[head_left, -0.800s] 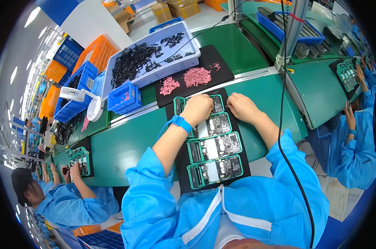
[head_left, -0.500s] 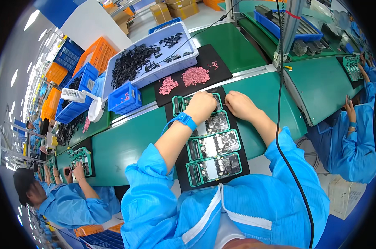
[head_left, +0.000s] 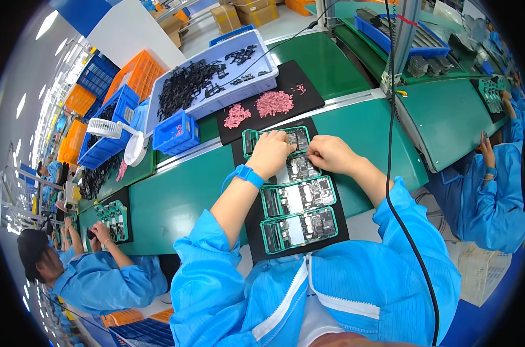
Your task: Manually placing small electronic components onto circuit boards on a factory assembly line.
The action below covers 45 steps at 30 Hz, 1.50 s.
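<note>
Green table [head_left: 175,202] runs across the workroom, with a white bin [head_left: 228,99] and pink pieces [head_left: 275,103] on the far side. Nearer, a black mat [head_left: 341,215] carries four green frames [head_left: 314,194] in a column, near to far. The far frame [head_left: 300,136] lies with its long axis left to right, under the left hand [head_left: 271,149], which is the nearer one: it covers the middle, fingers bent, though whether they grip anything I cannot tell. The right hand [head_left: 332,155] is at that frame's near right corner, fingers drawn together; any piece between them is too small to make out.
</note>
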### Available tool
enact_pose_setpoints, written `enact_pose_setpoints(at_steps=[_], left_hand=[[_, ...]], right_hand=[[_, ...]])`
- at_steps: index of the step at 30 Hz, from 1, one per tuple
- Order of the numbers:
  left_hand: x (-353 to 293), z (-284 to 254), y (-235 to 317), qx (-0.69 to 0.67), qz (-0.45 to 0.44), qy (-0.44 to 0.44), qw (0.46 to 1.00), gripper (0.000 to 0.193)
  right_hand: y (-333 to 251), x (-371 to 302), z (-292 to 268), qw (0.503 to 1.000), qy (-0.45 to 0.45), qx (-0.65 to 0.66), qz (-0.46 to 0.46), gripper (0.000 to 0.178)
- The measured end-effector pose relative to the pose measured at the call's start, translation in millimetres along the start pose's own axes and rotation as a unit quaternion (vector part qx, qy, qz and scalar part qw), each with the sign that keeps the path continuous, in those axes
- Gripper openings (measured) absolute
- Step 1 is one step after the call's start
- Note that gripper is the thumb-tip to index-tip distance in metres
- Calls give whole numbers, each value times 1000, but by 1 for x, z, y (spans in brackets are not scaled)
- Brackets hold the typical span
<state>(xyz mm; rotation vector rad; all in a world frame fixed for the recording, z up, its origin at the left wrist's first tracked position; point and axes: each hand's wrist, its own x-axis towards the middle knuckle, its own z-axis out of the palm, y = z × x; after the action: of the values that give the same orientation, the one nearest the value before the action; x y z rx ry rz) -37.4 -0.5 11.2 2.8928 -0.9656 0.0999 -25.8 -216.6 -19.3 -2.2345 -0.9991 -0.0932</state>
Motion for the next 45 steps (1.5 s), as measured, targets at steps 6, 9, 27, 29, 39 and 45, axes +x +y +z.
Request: enact_pose_setpoints(at_steps=[6, 9, 27, 29, 39, 45], left_hand=[[-18, -13, -8, -107, -37, 293, 949, 23], [-45, -8, -26, -151, -177, 392, 890, 16], [-117, 66, -62, -181, -350, 375, 839, 11], [-117, 66, -62, -180, -347, 375, 841, 11], [-118, 64, -60, -198, -355, 371, 835, 11], [-117, 63, -59, -179, -362, 358, 842, 12]], right_hand=[[-14, 2, -1, 998, -56, 7, -30, 4], [-15, 0, 0, 997, -71, 6, -31, 4], [-40, 14, -4, 970, -154, -160, -99, 6], [-43, 16, -3, 964, -161, -182, -109, 6], [-26, -15, -7, 978, -103, -120, -133, 30], [-25, -28, -10, 978, -69, -146, -133, 45]])
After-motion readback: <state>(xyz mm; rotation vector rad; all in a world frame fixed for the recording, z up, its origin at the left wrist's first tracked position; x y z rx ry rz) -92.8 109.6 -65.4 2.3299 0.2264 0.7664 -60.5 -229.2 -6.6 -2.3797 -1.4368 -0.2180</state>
